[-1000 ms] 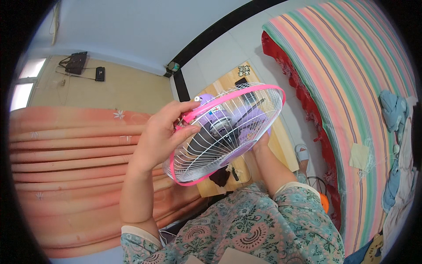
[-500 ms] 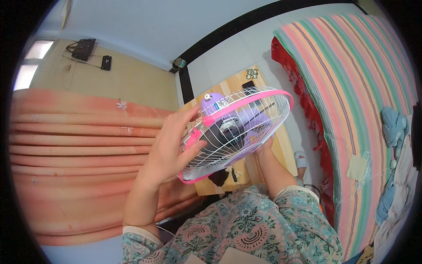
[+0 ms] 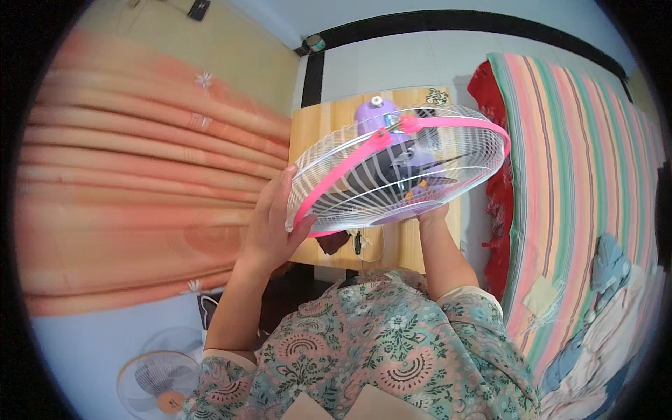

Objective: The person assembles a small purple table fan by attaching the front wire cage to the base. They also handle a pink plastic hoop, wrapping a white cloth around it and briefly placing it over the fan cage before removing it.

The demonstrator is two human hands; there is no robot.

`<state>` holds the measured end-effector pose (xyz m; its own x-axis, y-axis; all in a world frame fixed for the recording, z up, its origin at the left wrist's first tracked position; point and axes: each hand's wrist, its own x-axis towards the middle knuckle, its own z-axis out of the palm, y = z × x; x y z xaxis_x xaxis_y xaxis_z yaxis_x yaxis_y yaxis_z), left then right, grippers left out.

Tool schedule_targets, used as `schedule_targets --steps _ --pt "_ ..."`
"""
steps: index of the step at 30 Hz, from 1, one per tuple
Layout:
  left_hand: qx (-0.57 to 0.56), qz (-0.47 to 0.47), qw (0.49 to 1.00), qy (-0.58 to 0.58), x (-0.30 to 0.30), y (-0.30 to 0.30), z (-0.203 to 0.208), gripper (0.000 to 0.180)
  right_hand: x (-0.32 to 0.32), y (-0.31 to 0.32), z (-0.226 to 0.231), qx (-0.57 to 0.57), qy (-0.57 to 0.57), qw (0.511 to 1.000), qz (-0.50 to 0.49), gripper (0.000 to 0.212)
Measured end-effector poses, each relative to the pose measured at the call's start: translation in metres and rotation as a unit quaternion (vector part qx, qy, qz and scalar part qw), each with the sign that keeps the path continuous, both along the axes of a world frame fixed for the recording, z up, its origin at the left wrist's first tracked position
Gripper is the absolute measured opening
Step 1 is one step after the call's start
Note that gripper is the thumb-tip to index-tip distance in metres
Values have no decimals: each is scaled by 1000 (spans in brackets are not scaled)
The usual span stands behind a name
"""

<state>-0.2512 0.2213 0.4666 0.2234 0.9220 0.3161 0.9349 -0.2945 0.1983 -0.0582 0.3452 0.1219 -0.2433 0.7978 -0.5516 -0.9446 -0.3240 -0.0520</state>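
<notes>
In front of me an electric fan [image 3: 420, 164] is held tilted over the table. It has a white wire cage, a pink rim band with a small clasp where the band's ends meet, dark blades and a purple motor housing. My left hand [image 3: 269, 227] grips the left edge of the rim, thumb on the near side and fingers round the far side. Beneath the cage's lower right, my right hand [image 3: 432, 213] supports the fan; its fingers are mostly hidden behind the wires and the purple part.
A wooden table [image 3: 315, 129] lies below, with a dark cloth-like item [image 3: 333, 242] and a small black object on a cord [image 3: 358, 241]. Orange curtains [image 3: 154, 196] hang left; a striped bed [image 3: 581, 182] stands right. Another fan [image 3: 157, 381] is at lower left.
The fan has turned, bringing the clasp toward the middle of the far rim. My left hand has shifted down along the rim. The whole view has swung, bringing the second fan into sight.
</notes>
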Motion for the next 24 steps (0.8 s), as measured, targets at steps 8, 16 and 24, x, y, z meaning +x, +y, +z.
schedule_targets --steps 8,16,24 --pt "-1 159 941 -300 -40 -56 -103 77 0 6 -18 -69 -82 994 28 45" --pt "-153 252 878 -376 -35 -64 -129 69 2 3 -2 -42 -68 995 65 56" --pt "-101 219 872 -427 -50 -68 -153 52 7 6 -32 3 -6 991 134 63"
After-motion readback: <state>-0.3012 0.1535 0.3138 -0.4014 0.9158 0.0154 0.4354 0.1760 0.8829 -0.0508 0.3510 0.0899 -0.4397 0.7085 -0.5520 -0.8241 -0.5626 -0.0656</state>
